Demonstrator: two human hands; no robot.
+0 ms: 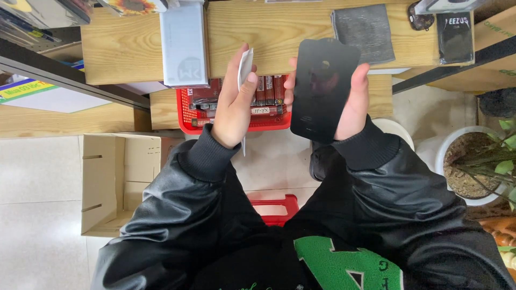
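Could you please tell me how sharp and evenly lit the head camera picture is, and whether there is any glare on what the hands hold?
Head view: even, soft light, no hard shadows. The left hand and its white packet are sharp. The black glass sheet in the right hand shows a dim reflection, no strong glare. The wooden shelf edges bow slightly near the frame's rim.

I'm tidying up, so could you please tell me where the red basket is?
The red basket sits on the lower wooden shelf, behind the left hand, under the upper shelf's white box.
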